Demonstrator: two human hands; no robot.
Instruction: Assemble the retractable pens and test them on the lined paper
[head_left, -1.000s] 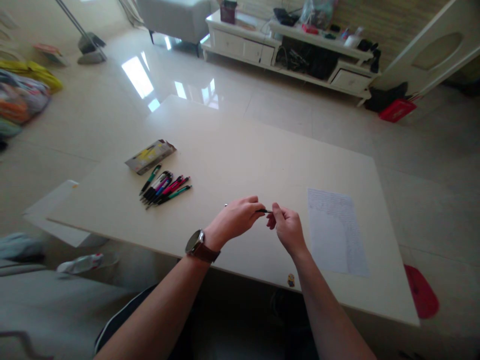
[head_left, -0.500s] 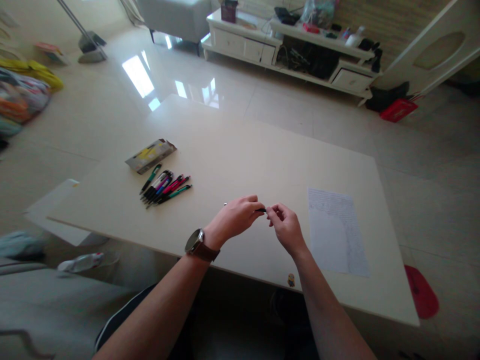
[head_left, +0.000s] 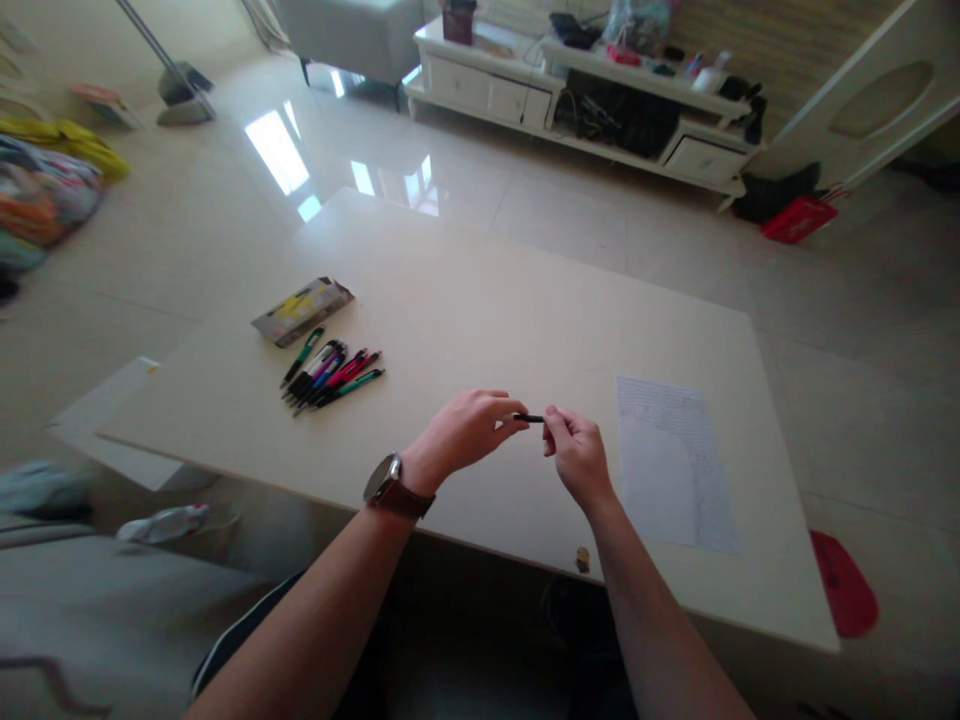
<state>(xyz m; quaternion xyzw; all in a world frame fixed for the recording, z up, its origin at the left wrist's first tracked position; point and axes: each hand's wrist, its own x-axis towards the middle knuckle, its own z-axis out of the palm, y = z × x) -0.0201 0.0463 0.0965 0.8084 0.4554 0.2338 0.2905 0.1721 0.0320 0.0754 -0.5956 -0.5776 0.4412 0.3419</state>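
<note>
Between my two hands a thin pen with a black end point(head_left: 533, 418) is held level above the white table point(head_left: 480, 310). My left hand point(head_left: 469, 428), with a watch point(head_left: 383, 478) on its wrist, is closed around one end and hides most of the barrel. The fingertips of my right hand point(head_left: 576, 448) pinch the black end. A pile of coloured pens point(head_left: 334, 376) lies on the table to the left, with a green pen point(head_left: 303, 356) slightly apart. Right of my right hand lies a sheet of lined, written paper point(head_left: 667, 465).
A grey and yellow box point(head_left: 304, 311) lies behind the pens. A small cartoon sticker point(head_left: 583, 560) is at the table's near edge. Beyond the table stands a white TV cabinet point(head_left: 480, 85). A red seat or stool point(head_left: 844, 585) shows at the right edge.
My right hand has shifted slightly right, away from my left hand. More of the pen's black end now shows between them.
</note>
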